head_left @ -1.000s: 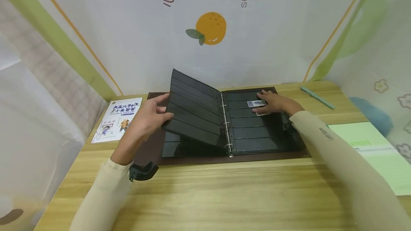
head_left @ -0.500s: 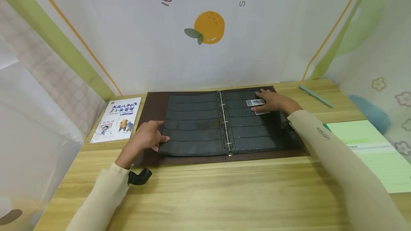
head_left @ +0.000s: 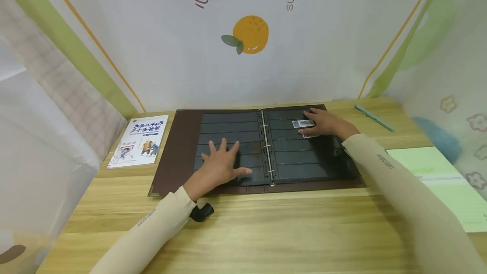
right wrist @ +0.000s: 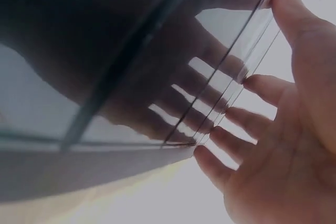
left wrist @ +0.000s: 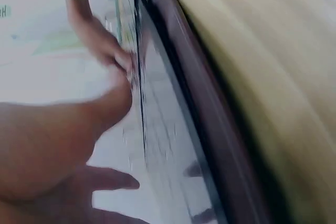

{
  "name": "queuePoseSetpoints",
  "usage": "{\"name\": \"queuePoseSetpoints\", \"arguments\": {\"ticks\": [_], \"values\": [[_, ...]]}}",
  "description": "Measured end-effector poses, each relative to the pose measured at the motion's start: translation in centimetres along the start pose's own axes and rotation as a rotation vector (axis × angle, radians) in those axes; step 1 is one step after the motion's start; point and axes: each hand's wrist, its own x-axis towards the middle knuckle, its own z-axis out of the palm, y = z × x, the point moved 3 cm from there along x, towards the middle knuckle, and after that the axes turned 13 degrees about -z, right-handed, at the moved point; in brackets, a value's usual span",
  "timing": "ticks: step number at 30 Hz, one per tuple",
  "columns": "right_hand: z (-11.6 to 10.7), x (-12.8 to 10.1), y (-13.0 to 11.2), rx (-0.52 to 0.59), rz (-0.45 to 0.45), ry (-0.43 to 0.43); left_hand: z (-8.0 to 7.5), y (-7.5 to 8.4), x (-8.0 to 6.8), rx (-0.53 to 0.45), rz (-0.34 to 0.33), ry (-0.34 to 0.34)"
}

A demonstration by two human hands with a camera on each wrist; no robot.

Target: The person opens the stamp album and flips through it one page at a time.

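Two hands flat on an open album

Left hand (head_left: 222,165) presses the album's (head_left: 179,155) left page, fingers spread; right hand (head_left: 323,122), fingers straight, rests on a card (head_left: 303,123) right of the rings (head_left: 266,147).

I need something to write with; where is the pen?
In the head view, the light green pen lies on the wooden table at its far right, beyond the binder, behind the green sheet.
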Motion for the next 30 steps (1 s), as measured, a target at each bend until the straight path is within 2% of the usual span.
{"name": "queuePoseSetpoints", "arguments": {"ticks": [2, 4, 7, 9, 14, 21, 30], "values": [[0.2, -0.1, -0.1, -0.027, 0.004, 0.021, 0.5, 1.0, 0.3, -0.037, -0.030, -0.109], [0.4, -0.4, -0.1, -0.034, 0.016, 0.036, 0.9, 1.6, 0.5, -0.016, -0.075, -0.171], [0.6, -1.0, 0.3, 0.001, 0.043, 0.055, 1.2, 1.8, 0.6, 0.039, -0.120, -0.214], [0.5, -1.5, 0.9, 0.009, 0.070, 0.054, 1.5, 1.7, 0.5, 0.059, -0.111, -0.231], [-0.5, -2.0, 1.5, 0.005, 0.105, 0.056, 1.7, 1.5, 0.6, 0.029, -0.061, -0.226], [-0.9, -1.6, 0.8, 0.019, 0.087, 0.084, 1.7, 1.1, 0.7, 0.004, -0.065, -0.218], [-0.5, -0.9, 1.4, 0.157, 0.099, 0.153, 2.0, 1.2, 0.9, 0.004, -0.062, -0.216]]}}
